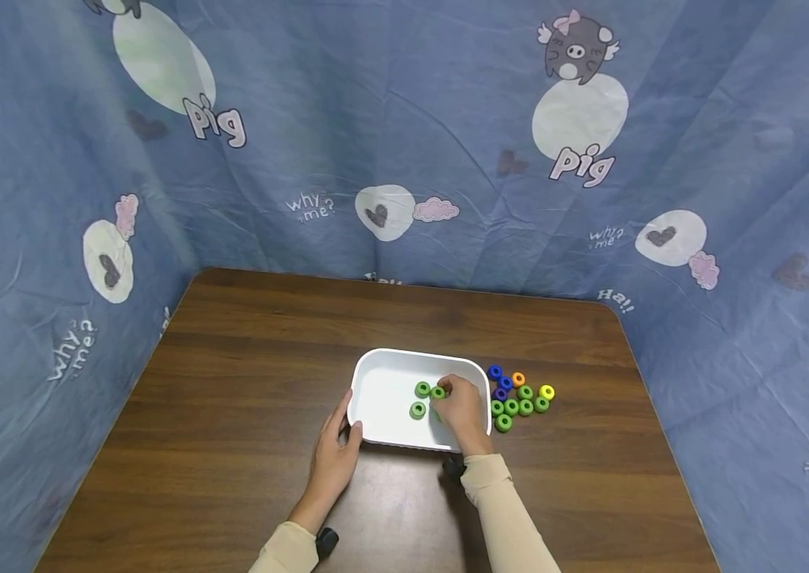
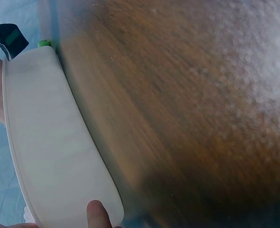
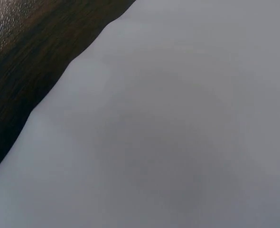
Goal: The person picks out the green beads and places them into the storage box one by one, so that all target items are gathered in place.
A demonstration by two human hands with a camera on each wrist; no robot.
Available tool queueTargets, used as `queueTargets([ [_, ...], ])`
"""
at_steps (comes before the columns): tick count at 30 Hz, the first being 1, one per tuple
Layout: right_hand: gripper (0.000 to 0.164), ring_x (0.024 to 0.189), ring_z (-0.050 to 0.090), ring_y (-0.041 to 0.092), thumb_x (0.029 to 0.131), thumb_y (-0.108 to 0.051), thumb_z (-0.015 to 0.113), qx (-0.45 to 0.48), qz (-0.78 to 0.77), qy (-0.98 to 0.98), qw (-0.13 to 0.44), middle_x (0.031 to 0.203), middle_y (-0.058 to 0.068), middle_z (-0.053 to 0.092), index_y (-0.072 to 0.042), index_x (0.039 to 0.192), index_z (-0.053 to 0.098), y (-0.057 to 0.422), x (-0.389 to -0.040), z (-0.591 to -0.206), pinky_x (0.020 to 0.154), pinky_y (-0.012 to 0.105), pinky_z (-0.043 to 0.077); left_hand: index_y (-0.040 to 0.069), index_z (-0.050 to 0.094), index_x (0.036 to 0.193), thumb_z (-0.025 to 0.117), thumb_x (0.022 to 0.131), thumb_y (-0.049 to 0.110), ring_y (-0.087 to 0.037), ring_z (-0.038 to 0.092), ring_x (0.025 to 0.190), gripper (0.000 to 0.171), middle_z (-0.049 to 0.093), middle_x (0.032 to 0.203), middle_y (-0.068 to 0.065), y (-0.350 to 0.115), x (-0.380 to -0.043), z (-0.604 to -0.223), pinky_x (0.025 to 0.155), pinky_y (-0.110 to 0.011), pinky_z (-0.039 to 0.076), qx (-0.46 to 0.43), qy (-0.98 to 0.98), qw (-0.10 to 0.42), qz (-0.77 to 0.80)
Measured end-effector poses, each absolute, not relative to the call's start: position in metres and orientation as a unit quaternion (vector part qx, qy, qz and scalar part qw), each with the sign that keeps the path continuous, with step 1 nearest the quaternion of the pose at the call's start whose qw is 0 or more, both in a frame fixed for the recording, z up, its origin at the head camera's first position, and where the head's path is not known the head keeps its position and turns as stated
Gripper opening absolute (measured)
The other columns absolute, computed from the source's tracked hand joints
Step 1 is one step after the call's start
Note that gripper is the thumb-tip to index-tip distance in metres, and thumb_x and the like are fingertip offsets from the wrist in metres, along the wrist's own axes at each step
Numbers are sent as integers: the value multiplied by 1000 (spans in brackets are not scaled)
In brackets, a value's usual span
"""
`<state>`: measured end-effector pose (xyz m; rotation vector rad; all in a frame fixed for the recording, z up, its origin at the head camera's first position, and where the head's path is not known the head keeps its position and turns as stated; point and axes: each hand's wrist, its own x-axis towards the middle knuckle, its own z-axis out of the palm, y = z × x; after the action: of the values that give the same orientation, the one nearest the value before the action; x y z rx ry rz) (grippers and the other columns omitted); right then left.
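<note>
A shallow white tray [image 1: 390, 430] with rounded corners sits on the wooden table. My left hand [image 1: 336, 454] rests against its front left corner, fingers straight along the left side. The thumb [image 2: 97, 213] presses on the tray's outer front wall. Reaching over the front rim, my right hand [image 1: 460, 406] pinches a green ring [image 1: 437, 392] low inside the tray. Two more green rings [image 1: 418, 410] lie on the tray floor left of those fingertips, and part of another green one shows under the hand. Only white tray wall and table fill the right wrist view.
Right of the tray lies a loose group of several green rings [image 1: 526, 407], three blue rings [image 1: 505, 383], an orange ring [image 1: 519, 379] and a yellow ring [image 1: 546, 391]. The wooden table [image 1: 246, 382] ends at a blue printed curtain [image 1: 289, 159] behind and at both sides.
</note>
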<state>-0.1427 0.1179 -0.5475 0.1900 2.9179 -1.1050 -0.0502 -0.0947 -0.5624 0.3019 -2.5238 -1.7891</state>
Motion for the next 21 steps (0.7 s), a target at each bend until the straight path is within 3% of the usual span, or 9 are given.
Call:
queueTargets([
  [13, 25, 80, 65, 24, 70, -3, 80, 48, -351, 935, 7, 88, 12, 73, -2, 94, 74, 118, -143, -546, 73, 38, 56, 19, 35, 157, 53, 101, 12, -33, 44, 145, 59, 40, 158, -17, -94, -51, -558, 120, -46, 38, 99, -813, 14, -573],
  [21, 27, 89, 69, 27, 73, -5, 82, 61, -354, 933, 25, 97, 14, 75, -3, 99, 74, 121, -141, -540, 79, 41, 58, 19, 35, 157, 53, 102, 11, -33, 43, 146, 59, 40, 158, -17, -93, -50, -560, 120, -47, 38, 102, -815, 11, -570],
])
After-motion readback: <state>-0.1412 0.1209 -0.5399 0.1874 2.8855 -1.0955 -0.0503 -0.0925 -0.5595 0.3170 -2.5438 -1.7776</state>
